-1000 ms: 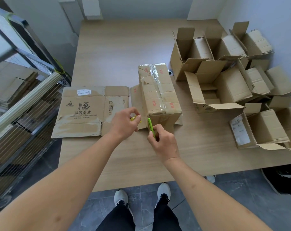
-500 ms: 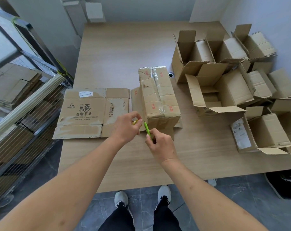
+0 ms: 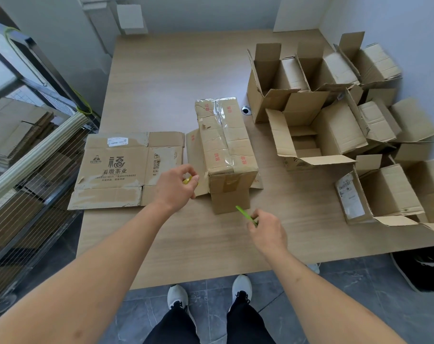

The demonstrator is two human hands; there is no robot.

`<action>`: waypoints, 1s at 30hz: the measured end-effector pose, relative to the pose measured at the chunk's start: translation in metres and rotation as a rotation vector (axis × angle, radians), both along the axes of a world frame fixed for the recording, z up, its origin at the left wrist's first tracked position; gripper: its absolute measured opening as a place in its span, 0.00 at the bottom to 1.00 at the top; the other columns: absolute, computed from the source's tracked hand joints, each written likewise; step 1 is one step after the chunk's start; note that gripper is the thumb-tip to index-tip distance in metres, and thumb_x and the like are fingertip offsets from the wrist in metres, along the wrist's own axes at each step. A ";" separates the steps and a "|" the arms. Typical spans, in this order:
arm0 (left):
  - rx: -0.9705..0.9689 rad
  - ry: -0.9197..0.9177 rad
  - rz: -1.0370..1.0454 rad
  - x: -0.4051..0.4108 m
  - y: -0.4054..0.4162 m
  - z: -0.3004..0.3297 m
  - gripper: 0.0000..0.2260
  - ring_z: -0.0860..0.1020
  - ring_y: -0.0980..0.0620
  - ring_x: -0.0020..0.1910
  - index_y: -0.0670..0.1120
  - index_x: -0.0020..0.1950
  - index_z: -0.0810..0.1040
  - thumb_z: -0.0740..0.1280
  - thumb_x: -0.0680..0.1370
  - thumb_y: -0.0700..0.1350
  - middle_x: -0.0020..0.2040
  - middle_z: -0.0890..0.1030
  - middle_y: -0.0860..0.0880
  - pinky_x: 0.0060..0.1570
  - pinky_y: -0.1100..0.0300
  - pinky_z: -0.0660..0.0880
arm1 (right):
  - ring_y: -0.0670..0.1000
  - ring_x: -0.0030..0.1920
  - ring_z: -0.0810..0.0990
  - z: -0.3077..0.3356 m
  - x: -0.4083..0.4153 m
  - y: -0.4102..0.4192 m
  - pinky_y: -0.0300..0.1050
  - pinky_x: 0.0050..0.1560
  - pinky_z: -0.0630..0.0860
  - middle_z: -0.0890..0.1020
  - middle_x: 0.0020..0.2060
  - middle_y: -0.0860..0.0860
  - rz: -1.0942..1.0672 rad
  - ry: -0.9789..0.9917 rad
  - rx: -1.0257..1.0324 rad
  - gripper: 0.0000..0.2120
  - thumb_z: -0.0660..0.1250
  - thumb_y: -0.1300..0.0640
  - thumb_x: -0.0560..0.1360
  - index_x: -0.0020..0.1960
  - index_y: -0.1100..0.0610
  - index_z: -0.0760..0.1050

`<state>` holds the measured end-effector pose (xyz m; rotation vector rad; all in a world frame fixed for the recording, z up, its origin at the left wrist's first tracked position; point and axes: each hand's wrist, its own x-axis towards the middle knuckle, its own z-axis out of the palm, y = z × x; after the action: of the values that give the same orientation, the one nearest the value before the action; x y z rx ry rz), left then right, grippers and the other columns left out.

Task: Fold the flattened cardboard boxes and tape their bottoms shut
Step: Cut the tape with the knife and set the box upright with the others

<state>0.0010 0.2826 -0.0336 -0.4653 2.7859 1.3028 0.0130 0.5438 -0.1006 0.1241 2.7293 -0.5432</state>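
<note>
Box [image 3: 227, 150] mid-table, right hand [image 3: 266, 232] pinching cutter [image 3: 245, 214]

Wooden table [image 3: 176, 78] carries cardboard boxes [image 3: 330, 125], flattened box [image 3: 126, 167].

Both arms outstretched; left hand [image 3: 175, 185] fingers curled, right hand [image 3: 268, 232] pinching.
</note>
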 end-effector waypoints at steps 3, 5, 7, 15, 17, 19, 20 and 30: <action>-0.014 -0.016 0.022 0.000 0.008 -0.003 0.05 0.77 0.57 0.27 0.54 0.46 0.80 0.69 0.82 0.49 0.29 0.83 0.52 0.34 0.58 0.75 | 0.57 0.50 0.80 -0.010 -0.002 0.015 0.51 0.48 0.80 0.81 0.48 0.52 -0.137 -0.017 0.081 0.07 0.64 0.50 0.81 0.52 0.53 0.74; -0.021 -0.025 0.038 0.001 0.013 -0.004 0.05 0.76 0.60 0.26 0.54 0.46 0.80 0.69 0.82 0.49 0.29 0.83 0.52 0.33 0.59 0.72 | 0.59 0.55 0.80 -0.015 -0.007 0.020 0.51 0.51 0.78 0.81 0.53 0.55 -0.206 -0.029 0.096 0.08 0.64 0.51 0.82 0.56 0.56 0.73; -0.002 -0.024 0.041 0.001 0.017 -0.006 0.05 0.76 0.61 0.26 0.54 0.46 0.80 0.69 0.82 0.48 0.29 0.83 0.52 0.33 0.59 0.72 | 0.61 0.58 0.79 -0.019 -0.015 0.023 0.52 0.52 0.76 0.80 0.56 0.58 -0.277 -0.057 0.062 0.11 0.64 0.52 0.82 0.59 0.58 0.71; -0.005 -0.014 0.110 0.001 0.026 -0.006 0.05 0.74 0.61 0.22 0.51 0.46 0.80 0.69 0.82 0.47 0.30 0.84 0.49 0.30 0.62 0.69 | 0.62 0.60 0.80 -0.029 -0.042 0.031 0.50 0.50 0.73 0.81 0.58 0.60 -0.309 -0.141 0.039 0.15 0.65 0.49 0.82 0.60 0.59 0.71; 0.018 -0.008 0.133 0.003 0.028 -0.007 0.05 0.74 0.60 0.22 0.50 0.46 0.80 0.69 0.82 0.46 0.30 0.83 0.49 0.30 0.60 0.72 | 0.62 0.59 0.79 -0.029 -0.044 0.032 0.50 0.51 0.73 0.80 0.58 0.60 -0.281 -0.151 0.016 0.16 0.66 0.47 0.81 0.59 0.59 0.72; 0.023 -0.005 0.152 0.004 0.026 -0.006 0.04 0.75 0.58 0.22 0.50 0.47 0.80 0.69 0.82 0.46 0.29 0.83 0.48 0.29 0.57 0.75 | 0.61 0.57 0.79 -0.024 -0.047 0.029 0.51 0.53 0.75 0.80 0.56 0.58 -0.262 -0.131 0.002 0.15 0.65 0.45 0.80 0.57 0.56 0.73; 0.026 -0.007 0.161 0.005 0.025 -0.005 0.04 0.76 0.58 0.23 0.50 0.47 0.80 0.69 0.82 0.46 0.29 0.83 0.48 0.29 0.55 0.77 | 0.60 0.55 0.79 -0.018 -0.048 0.025 0.51 0.51 0.76 0.79 0.54 0.56 -0.256 -0.084 -0.017 0.13 0.64 0.46 0.81 0.55 0.55 0.73; 0.090 -0.040 0.170 0.008 0.019 0.007 0.04 0.77 0.57 0.22 0.48 0.47 0.80 0.70 0.82 0.45 0.29 0.83 0.46 0.25 0.56 0.76 | 0.56 0.51 0.76 0.048 -0.064 -0.050 0.53 0.52 0.73 0.77 0.53 0.53 0.260 0.769 -0.246 0.12 0.69 0.53 0.74 0.57 0.55 0.79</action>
<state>0.0092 0.3013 -0.0268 -0.7285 2.6925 1.4262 -0.0511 0.4938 -0.0526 -0.6160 3.2754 -1.0037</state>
